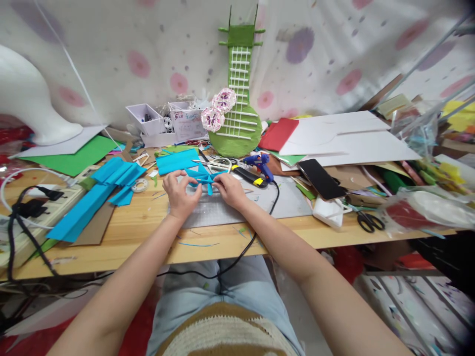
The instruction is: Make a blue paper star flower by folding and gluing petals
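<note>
My left hand [179, 194] and my right hand [230, 190] both pinch a small folded blue paper piece [202, 179] between them, just above a grey cutting mat [289, 200] on the wooden table [148, 232]. Each hand grips one end, fingers closed on the paper. A flat blue paper sheet [176, 160] lies just behind the hands. Scissors [213, 163] and a blue glue gun [260, 163] lie right behind the folded piece.
Pleated blue paper strips [100, 190] lie at left beside a power strip [44, 210] with black cables. A green cardboard guitar [237, 104] stands at the back. A black phone [321, 179], black scissors [369, 221], white sheets [352, 141] and paper scraps crowd the right.
</note>
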A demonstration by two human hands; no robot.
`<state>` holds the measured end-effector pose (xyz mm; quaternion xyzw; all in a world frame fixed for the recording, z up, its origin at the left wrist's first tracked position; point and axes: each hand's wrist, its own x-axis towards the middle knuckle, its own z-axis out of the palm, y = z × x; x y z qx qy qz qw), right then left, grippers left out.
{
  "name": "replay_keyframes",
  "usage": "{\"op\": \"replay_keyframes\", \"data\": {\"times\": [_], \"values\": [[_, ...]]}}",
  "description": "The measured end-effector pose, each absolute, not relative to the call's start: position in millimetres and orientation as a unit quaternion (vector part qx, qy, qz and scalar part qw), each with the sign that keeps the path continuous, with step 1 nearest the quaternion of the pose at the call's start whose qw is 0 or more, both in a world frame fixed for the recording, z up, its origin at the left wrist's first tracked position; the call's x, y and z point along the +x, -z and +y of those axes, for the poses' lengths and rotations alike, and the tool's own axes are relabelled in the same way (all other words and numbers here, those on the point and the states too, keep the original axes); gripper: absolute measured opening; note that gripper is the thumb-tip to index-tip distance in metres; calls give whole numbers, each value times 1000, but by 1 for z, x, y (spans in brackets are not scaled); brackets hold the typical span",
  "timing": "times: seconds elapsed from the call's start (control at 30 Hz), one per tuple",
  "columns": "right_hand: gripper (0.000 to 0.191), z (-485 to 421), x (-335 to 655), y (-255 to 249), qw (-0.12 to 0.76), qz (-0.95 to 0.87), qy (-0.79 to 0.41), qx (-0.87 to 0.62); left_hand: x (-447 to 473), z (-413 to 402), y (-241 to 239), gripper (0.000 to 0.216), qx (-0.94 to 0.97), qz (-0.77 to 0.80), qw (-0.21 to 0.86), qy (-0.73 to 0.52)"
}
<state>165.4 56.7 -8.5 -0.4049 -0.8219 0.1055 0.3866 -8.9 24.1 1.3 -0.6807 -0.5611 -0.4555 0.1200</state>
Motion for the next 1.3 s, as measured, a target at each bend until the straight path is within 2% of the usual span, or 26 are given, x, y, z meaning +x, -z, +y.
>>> {"op": "replay_keyframes", "data": {"times": [0.37, 0.7, 1.07, 1.3], "values": [[15, 56, 166, 2, 380, -795, -158, -446, -1, 28, 0, 17, -674, -573, 86, 458], [9, 56, 173, -1, 343, -832, -160, -405, -13, 42, 8, 11, -707, -541, -38, 454], [10, 50, 175, 0, 275, -873, -77, -395, -22, 36, 3, 7, -788, -479, 94, 376], [9, 49, 176, 8, 250, -885, -93, -382, -17, 29, 5, 11, -814, -450, 117, 348]]}}
